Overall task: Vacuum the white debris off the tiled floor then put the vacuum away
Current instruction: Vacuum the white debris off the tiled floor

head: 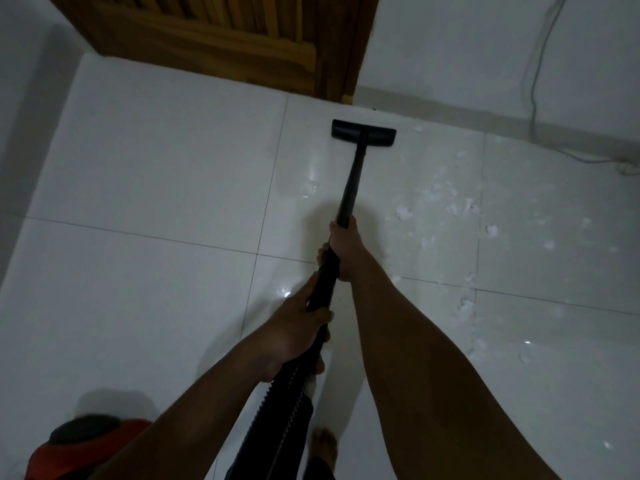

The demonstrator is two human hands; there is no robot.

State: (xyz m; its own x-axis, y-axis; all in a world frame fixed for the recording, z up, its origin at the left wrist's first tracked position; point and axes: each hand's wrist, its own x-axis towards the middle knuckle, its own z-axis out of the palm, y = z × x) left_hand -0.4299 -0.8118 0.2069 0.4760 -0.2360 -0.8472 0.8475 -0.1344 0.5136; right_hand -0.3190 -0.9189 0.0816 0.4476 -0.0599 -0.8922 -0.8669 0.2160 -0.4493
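I hold a black vacuum wand (351, 181) out in front of me with both hands. My right hand (343, 247) grips the tube higher up, and my left hand (298, 327) grips it lower, just above the ribbed black hose (277, 410). The flat black floor head (363, 133) rests on the white tiled floor (156, 188) near the door. White debris (450, 199) lies scattered over the tiles to the right of the wand, with a few bits (310, 190) just left of it.
A wooden door (221, 39) stands at the top, beside a white wall with a cable (535, 91) hanging down to the floor at the right. The red and black vacuum body (86, 441) sits at bottom left. My bare foot (323, 448) is below the hose.
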